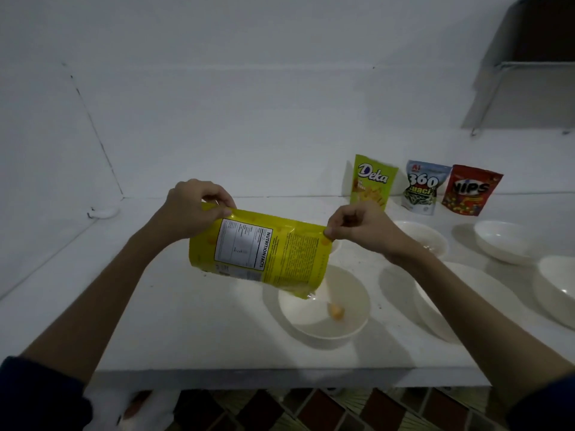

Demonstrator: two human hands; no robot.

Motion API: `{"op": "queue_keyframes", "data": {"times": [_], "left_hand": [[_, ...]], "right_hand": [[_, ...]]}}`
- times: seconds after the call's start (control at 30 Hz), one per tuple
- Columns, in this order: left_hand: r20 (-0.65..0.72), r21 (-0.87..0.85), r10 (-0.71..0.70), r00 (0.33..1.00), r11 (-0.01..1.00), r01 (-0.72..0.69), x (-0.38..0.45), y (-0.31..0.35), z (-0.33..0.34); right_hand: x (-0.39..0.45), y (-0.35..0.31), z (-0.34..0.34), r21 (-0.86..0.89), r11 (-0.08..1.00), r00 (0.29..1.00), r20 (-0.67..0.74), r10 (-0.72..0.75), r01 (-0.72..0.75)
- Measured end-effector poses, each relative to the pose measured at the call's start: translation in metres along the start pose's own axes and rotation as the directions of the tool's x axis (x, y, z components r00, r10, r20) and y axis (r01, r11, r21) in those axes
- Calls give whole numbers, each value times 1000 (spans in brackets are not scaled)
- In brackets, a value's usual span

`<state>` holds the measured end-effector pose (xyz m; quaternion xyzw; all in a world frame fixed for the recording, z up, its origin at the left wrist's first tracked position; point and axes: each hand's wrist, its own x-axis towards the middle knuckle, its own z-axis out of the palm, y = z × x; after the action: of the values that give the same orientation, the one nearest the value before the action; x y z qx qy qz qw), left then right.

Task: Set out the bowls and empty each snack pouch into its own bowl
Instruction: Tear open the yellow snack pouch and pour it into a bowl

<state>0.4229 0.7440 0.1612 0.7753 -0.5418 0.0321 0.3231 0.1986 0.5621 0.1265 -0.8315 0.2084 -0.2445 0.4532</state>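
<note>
A yellow snack pouch (261,253) hangs tilted over a white bowl (323,306), its open mouth down at the bowl's left rim. My left hand (196,206) pinches the pouch's upper left corner and my right hand (357,228) pinches its upper right corner. One orange snack piece (336,312) lies blurred in the bowl. Other white bowls stand to the right: one behind my right hand (429,241), one at the far right (504,244), one at the frame's edge (560,290), and one under my right forearm (485,293).
Three pouches stand against the back wall: a green Deka one (373,181), a grey 360 Kuaci one (424,188), a red Nips one (469,191). The white counter (186,321) ends at a front edge above a tiled floor. A shelf (529,88) hangs at the upper right.
</note>
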Motion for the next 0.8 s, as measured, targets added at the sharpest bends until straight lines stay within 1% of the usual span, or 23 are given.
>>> {"op": "queue_keyframes", "data": {"times": [0.1,0.13,0.23,0.3,0.47,0.6,0.73,0.8], "left_hand": [[-8,45,-16,1000,999,16,-6,23,2],[1,61,-19,1000,998,19,-6,29,4],[8,137,-20,1000,990,19,-9,39,12],[13,151,-13,1000,988,11,-9,41,17],[21,128,4,1000,992,-7,-7,47,20],[-28,83,49,998,995,-46,-2,52,17],[-34,163,109,993,981,-102,4,57,18],[-42,162,105,994,982,-97,6,58,19]], "right_hand": [[-15,8,-2,-18,999,996,78,40,-38],[-18,11,-3,-18,998,995,79,55,-54],[-22,20,-9,-29,997,997,-5,74,-74],[-25,22,-11,-60,995,997,-34,71,-73],[-28,22,-11,-115,989,994,-67,88,-95],[-28,19,-17,-55,990,991,-44,125,-127],[-29,18,-17,-104,984,989,-57,137,-142],[-29,16,-18,-113,984,989,-70,133,-140]]}}
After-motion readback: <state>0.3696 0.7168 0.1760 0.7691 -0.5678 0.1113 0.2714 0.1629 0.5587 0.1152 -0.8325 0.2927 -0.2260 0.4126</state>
